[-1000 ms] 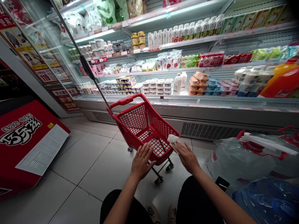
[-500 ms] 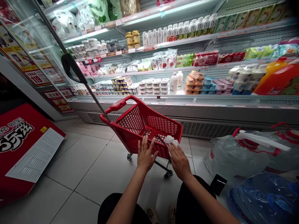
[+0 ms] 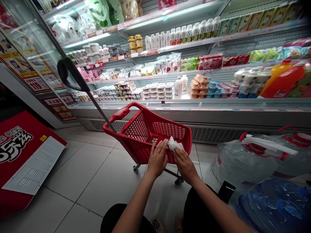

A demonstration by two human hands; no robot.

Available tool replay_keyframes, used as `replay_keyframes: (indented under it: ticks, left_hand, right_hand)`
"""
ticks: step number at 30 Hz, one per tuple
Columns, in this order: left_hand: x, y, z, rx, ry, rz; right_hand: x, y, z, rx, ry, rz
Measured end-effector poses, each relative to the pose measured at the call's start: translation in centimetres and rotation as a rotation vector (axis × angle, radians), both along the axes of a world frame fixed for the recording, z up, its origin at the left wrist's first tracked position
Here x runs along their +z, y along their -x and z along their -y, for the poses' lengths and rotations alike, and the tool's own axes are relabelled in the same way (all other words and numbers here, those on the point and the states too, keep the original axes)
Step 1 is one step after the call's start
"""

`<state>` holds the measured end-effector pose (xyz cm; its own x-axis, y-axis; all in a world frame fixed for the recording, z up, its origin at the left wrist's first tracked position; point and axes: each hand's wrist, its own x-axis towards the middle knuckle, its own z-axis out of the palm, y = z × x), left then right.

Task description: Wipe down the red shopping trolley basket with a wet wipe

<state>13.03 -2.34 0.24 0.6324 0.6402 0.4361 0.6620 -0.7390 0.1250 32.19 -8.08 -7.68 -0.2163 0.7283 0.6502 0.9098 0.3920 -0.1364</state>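
A small red shopping cart (image 3: 136, 129) stands on the tiled floor in front of me, its basket of perforated plastic. My left hand (image 3: 157, 159) lies against the near side of the basket, fingers stretched out and holding nothing. Just right of it, my right hand (image 3: 185, 164) presses a crumpled white cloth or tissue (image 3: 175, 144) on the basket's near rim. Its fingers lie over the lower part of the white piece. A long grey pole with a black handle (image 3: 70, 74) rises from the cart's handle end toward the upper left.
A refrigerated shelf (image 3: 218, 111) full of dairy goods and drinks runs behind the cart. Large water bottles (image 3: 245, 161) and a dark phone (image 3: 226, 191) are at the right. A red freezer (image 3: 24, 142) stands at the left.
My left hand has moved right and up along the basket, closer to the right hand. The cart has turned slightly, and the white piece sits a little further left and higher.
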Motion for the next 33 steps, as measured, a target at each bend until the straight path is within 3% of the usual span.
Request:
replay_keyframes:
  ticks: [6, 10, 12, 16, 19, 24, 30, 33]
  left_hand:
    - [-0.3, -1.3, -0.8, -0.126, 0.14, -0.004]
    - [-0.2, -1.0, -1.2, -0.155, 0.125, -0.01]
    - [0.1, -0.1, -1.9, -0.09, 0.104, 0.008]
    - [0.5, 4.0, -4.3, 0.124, -0.009, -0.008]
    - [0.3, 6.6, -5.9, 0.178, -0.116, -0.07]
    - [-0.6, 6.0, -6.5, 0.258, -0.159, -0.049]
    - [-0.9, 4.2, -6.0, 0.301, -0.183, -0.032]
    - [-0.6, 4.2, -5.4, 0.303, -0.198, -0.058]
  right_hand:
    - [2.1, -0.8, -0.2, 0.063, 0.019, -0.126]
    - [2.9, -1.8, -0.7, 0.09, 0.086, -0.023]
    - [2.5, -2.7, -0.9, 0.085, 0.086, 0.036]
    - [0.9, -4.8, -0.2, -0.085, 0.087, 0.02]
    - [-0.1, -5.3, 0.6, -0.177, 0.103, -0.018]
    - [-0.4, -1.9, -0.1, -0.225, 0.058, -0.075]
    - [1.6, 4.7, -3.5, -0.145, 0.031, -0.008]
    - [2.1, 4.7, -3.8, -0.098, 0.033, 0.045]
